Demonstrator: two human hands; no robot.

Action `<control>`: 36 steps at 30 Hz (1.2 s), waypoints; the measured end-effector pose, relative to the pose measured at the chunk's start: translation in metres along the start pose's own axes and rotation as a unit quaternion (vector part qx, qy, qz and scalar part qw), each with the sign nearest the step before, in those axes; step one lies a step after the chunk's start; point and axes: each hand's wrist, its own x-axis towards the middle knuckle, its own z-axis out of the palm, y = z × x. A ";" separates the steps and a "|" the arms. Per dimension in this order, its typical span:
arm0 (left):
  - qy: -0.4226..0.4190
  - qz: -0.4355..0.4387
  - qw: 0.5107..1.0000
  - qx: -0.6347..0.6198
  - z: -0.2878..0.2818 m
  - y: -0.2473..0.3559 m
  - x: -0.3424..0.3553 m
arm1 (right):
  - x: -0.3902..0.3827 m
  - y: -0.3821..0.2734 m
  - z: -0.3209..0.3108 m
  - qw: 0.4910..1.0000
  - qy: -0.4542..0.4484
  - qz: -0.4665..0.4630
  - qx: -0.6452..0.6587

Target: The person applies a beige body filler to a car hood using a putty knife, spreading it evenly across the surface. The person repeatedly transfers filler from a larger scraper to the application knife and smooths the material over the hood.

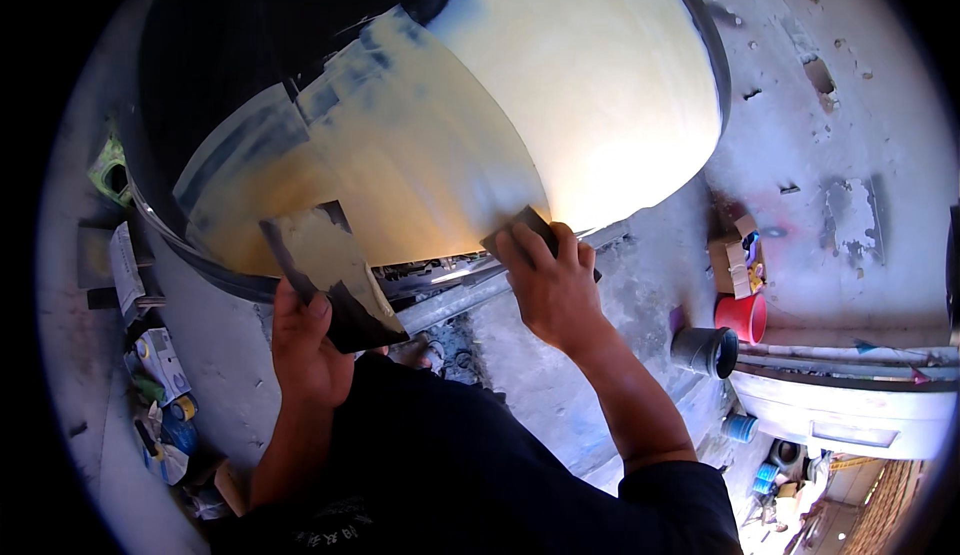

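left hand (306, 340) clamped on paste-smeared dark plate (330, 267) at 9 o'clock, right hand (556, 293) clamped on dark flat tool (525, 217), at 5 o'clock edge of cream panel (430, 145), red bucket (742, 317) near 3 o'clock

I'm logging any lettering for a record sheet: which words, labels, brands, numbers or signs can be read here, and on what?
Nothing is clear enough to quote.
Black cloth shirt: small pale characters near the picture's lower edge, too blurred to read.
White rectangular carton at left: any print is too small to read.
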 end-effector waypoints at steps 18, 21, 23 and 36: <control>0.054 0.042 0.998 -0.004 0.004 -0.008 -0.003 | 0.128 0.061 -0.080 0.994 0.107 0.008 0.027; 0.033 0.042 0.998 -0.032 -0.005 -0.007 0.012 | 0.200 0.063 -0.099 0.999 0.045 0.003 0.017; 0.026 0.047 0.997 -0.050 -0.006 -0.008 0.019 | 0.244 0.061 -0.104 1.000 0.005 0.001 0.004; 0.097 0.125 0.987 -0.009 0.025 -0.041 0.029 | 0.278 0.013 -0.125 0.970 -0.151 -0.173 -0.076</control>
